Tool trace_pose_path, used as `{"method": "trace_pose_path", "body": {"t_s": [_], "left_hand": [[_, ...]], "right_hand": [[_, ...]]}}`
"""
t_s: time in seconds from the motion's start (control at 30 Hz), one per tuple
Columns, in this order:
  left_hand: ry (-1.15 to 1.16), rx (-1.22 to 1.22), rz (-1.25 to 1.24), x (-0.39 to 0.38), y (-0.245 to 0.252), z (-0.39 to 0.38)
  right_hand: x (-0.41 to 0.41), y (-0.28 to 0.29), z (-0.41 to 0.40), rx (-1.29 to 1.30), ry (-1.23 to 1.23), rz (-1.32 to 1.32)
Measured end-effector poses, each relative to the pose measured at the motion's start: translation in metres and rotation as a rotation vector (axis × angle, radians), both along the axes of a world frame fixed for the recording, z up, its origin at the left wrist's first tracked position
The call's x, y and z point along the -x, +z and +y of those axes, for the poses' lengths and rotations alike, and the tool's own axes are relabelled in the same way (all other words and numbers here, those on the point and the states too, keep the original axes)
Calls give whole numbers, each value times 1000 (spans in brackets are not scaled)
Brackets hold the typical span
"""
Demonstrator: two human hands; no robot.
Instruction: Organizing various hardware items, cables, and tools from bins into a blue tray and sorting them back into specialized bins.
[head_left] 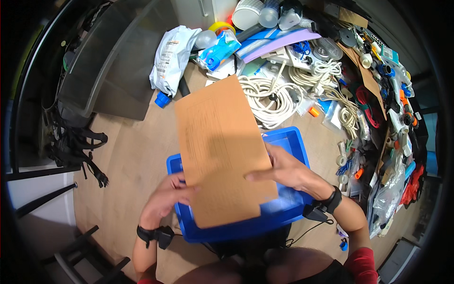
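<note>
A flat brown cardboard sheet spans the middle of the view, tilted, with a notch cut from its lower right corner. Faint lines or print, too small to read, mark its upper part. My right hand grips its right edge, thumb on top and fingers hidden behind. At the lower left edge, my left hand holds it with the thumb across the face. Under the sheet is a shallow blue plastic tray. The sheet covers most of the tray's inside. Both wrists wear black straps with small devices.
Coiled white cables lie beyond the tray, near a white plastic bag and a blue packet. Pipe fittings, cords and bags crowd the right side. A translucent bin and black straps are at left.
</note>
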State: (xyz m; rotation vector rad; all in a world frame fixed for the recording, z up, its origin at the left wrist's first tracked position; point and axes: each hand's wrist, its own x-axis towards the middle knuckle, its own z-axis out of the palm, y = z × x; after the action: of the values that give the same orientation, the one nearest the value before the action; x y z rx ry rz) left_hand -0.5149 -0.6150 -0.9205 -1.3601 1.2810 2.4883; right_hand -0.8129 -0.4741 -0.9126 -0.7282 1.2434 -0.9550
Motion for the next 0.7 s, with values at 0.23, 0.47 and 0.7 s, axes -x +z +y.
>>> {"method": "trace_pose_path", "body": {"t_s": [0.23, 0.47, 0.7], "left_hand": [[-78, 200, -254, -25, -20, 47], [-74, 912, -372, -14, -31, 55], [-16, 797, -266, 0, -27, 53]], "right_hand": [[74, -35, 58, -112, 498, 113], [92, -46, 35, 9, 791, 453], [74, -30, -13, 113, 805, 757]]}}
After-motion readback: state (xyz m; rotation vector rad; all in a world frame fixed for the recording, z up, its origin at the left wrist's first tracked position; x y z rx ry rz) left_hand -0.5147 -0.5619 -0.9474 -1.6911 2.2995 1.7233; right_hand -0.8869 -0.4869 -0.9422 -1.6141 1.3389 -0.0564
